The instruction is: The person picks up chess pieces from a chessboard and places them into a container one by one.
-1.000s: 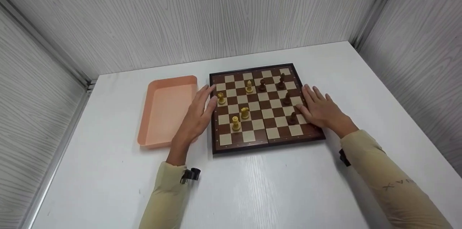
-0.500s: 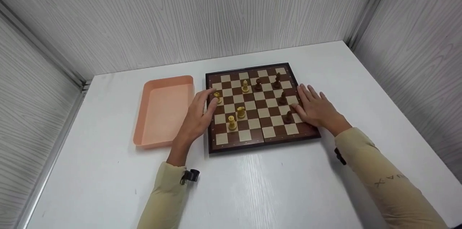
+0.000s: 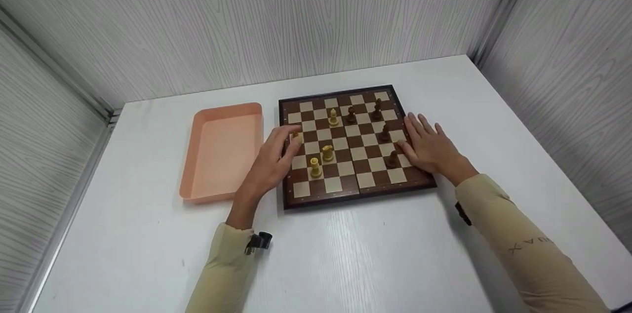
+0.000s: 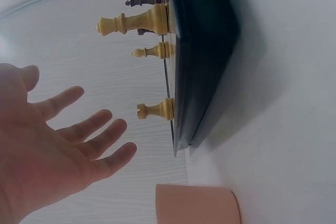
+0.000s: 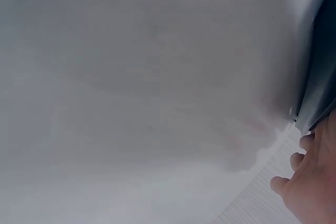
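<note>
Brown board (image 3: 365, 180) sits toward the table (image 3: 345, 258)'s far edge, a pink tray (image 3: 222, 150) just left; the left hand (image 3: 270, 161), loose and empty, half hides a gold piece (image 3: 296, 134) by the board's left edge; the right hand (image 3: 430, 151), grasping nothing, lies along its right edge near dark pieces (image 3: 384, 134)

Both beige-sleeved arms (image 3: 528, 261) stretch forward: bare left hand (image 3: 270, 162) loosely bent, fingers (image 4: 114, 162) apart; bare right hand (image 3: 433, 151) palm down, spread.
</note>
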`<state>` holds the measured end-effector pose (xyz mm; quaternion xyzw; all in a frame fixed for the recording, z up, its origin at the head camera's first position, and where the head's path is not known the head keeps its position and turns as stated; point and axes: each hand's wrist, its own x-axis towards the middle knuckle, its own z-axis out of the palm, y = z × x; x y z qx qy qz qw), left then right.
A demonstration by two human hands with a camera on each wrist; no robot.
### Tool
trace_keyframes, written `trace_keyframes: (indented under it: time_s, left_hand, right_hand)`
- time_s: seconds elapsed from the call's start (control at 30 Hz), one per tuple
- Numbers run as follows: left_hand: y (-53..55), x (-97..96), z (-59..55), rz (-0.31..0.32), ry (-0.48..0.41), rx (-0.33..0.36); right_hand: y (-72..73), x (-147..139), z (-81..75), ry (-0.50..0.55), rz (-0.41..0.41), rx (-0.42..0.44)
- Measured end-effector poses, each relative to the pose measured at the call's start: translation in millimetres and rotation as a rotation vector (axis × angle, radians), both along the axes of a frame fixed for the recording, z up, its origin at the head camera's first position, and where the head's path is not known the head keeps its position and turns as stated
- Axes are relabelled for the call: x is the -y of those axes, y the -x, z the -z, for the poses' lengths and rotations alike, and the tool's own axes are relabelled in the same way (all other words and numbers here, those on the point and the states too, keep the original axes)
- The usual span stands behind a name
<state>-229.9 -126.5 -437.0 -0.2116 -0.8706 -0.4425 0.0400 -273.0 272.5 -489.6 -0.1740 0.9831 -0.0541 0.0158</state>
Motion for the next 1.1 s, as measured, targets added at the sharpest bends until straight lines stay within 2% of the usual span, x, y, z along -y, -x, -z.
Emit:
trace_keyframes:
  time_s: [0.57,0.8,1.1]
  left_hand:
    - [-4.1,0.9,-2.6,0.134,0.079,0.086]
    - [-4.6,-3.0,-1.9,0.128,0.102,0.100]
    - [0.9,-7.7,8.6,0.141,-0.014,0.102]
  right_hand:
    - [1.1,-1,3.9,0.045,0.007,0.013]
    - [-0.5,-1,0.8,0.036,-0.002,-0.007]
    - [-2.1,-2,0.9,0.024,-0.004,-0.018]
